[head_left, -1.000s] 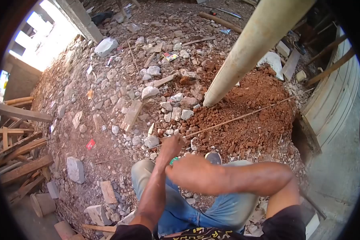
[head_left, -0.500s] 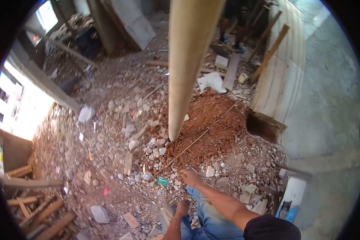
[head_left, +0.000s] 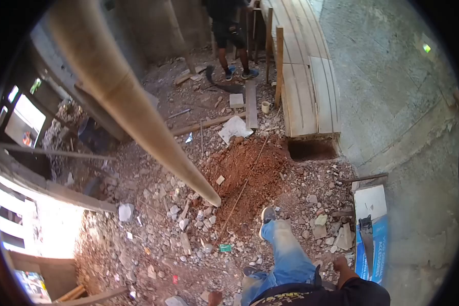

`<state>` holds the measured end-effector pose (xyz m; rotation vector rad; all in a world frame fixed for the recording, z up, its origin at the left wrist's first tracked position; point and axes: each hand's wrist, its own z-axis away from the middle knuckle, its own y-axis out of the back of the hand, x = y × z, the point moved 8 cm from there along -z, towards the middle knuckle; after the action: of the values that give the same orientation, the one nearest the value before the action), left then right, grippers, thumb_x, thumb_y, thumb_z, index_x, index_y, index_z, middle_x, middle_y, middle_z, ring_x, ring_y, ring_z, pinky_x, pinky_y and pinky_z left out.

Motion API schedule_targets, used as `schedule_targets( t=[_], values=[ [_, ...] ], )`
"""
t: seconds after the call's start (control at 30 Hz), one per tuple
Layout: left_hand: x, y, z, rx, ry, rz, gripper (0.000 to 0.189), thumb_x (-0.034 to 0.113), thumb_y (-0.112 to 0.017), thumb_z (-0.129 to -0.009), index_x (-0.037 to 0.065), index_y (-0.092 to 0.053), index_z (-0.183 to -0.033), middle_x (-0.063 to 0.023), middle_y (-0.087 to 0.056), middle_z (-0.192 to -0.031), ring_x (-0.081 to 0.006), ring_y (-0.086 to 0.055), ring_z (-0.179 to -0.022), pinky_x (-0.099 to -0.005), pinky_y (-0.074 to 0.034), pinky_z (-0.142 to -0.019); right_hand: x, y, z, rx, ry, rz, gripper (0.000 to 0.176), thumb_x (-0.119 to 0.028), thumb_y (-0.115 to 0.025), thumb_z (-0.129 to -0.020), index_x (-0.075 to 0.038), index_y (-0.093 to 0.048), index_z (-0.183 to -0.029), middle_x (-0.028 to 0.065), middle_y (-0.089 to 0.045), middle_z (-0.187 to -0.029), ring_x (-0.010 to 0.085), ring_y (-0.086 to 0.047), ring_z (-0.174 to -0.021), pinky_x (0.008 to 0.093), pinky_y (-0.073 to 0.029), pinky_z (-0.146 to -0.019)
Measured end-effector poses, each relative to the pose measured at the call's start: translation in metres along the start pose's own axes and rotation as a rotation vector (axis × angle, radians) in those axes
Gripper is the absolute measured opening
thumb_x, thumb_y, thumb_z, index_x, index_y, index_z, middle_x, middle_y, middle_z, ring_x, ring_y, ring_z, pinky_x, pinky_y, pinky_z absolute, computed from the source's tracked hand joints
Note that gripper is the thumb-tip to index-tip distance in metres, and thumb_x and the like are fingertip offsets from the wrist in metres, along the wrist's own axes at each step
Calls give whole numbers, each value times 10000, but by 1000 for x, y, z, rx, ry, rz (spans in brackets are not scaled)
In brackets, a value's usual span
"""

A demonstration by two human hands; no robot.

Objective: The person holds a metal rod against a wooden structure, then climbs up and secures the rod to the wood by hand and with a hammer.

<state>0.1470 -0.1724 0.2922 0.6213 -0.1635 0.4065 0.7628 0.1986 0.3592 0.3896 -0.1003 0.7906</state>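
Observation:
My right hand [head_left: 342,265] hangs low beside my right thigh, just left of a blue and white box [head_left: 372,201]. It looks loosely curled, but its fingers are too small and blurred to read. On the box lies a handsaw [head_left: 366,239] with a black handle, apart from my hand. At the bottom edge, part of my left hand [head_left: 215,298] shows over the rubble, its fingers not readable. My right leg [head_left: 285,242] in blue jeans is stretched forward, the shoe at the foot of a red soil heap [head_left: 250,176].
A thick pole [head_left: 153,132] slants down to the heap. Beyond are a rectangular pit [head_left: 312,149], boards [head_left: 301,92] and a wooden post [head_left: 279,66]. Another person [head_left: 229,41] stands at the back. Stones litter the ground; a concrete slab [head_left: 408,102] lies right.
My view has swung right and my body has risen from a bent posture. My right hand has left my knee and moved back toward the box. My right leg has stepped forward.

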Motion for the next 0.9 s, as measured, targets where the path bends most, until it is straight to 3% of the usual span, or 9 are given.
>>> schedule_targets(
  t=[0.13, 0.47, 0.5, 0.53, 0.6, 0.67, 0.7, 0.83, 0.9],
  values=[
    [1, 64, -24, -65, 48, 37, 315, 384, -600, -877, 118, -728, -990, -144, -735, -923, -355, -716, -896, -500, -564, -784, -37, -48, 24, -62, 3, -264, 404, -399, -744, -790, -143, -759, -1103, 154, -730, -1134, 331, -678, -1113, 469, -486, -1006],
    [82, 345, -113, 503, -16, 4, 233, 315, -675, -823, 108, -725, -917, -107, -730, -855, -337, -720, -799, -485, -568, -685, 47, 118, -118, 334, 320, -426, 249, -379, -712, -747, -151, -778, -821, 150, -745, -905, 335, -721, -871, 487, -554, -762],
    [69, 362, -103, 542, 251, 898, 303, 294, -589, -907, 30, -735, -885, -161, -712, -761, -305, -705, -688, -468, -550, -644, 85, 205, -82, 391, 98, -524, 363, -317, -703, -809, -24, -760, -1014, 199, -736, -999, 392, -687, -1003, 495, -541, -859],
    [69, 388, -119, 642, 94, 532, 354, 319, -607, -917, -8, -727, -855, -141, -687, -686, -243, -691, -669, -424, -534, -645, 145, 259, -57, 796, -310, -1144, 257, -247, -661, -807, -11, -752, -849, 208, -737, -957, 374, -712, -843, 485, -543, -743],
    [79, 444, -108, 651, 217, 846, 396, 345, -616, -926, -13, -732, -806, -134, -693, -680, -231, -698, -694, -386, -530, -669, 180, 383, 28, 864, -49, -1824, 278, -250, -613, -899, 0, -669, -794, 110, -652, -644, 209, -628, -547, 376, -470, -503],
    [90, 490, -103, 612, 255, 829, 321, 326, -629, -926, 27, -741, -969, -154, -729, -825, -260, -715, -778, -396, -548, -709, 200, 450, 58, 863, -61, -1847, 295, -248, -608, -940, -16, -651, -762, 68, -602, -615, 155, -590, -528, 340, -467, -500],
    [102, 502, -118, 687, 16, 19, 259, 313, -670, -886, 107, -739, -1027, -153, -739, -936, -317, -720, -883, -439, -562, -778, 201, 461, 57, 870, -58, -1795, 284, -244, -613, -940, -16, -656, -775, 64, -604, -621, 156, -584, -517, 329, -467, -494],
    [85, 506, -125, 485, 242, 922, 226, 236, -646, -852, 59, -757, -939, -190, -746, -926, -368, -722, -777, -464, -567, -689, 170, 456, 41, 770, -32, -2000, 269, -224, -600, -938, -2, -648, -794, 69, -612, -639, 179, -574, -471, 311, -484, -473],
    [95, 517, -122, 466, 338, 861, 268, 243, -623, -870, 31, -757, -963, -216, -743, -925, -370, -728, -778, -465, -567, -668, 143, 403, 2, 626, 11, -2038, 280, -233, -590, -953, -14, -673, -800, 69, -616, -637, 176, -626, -552, 293, -500, -512]
  ],
)
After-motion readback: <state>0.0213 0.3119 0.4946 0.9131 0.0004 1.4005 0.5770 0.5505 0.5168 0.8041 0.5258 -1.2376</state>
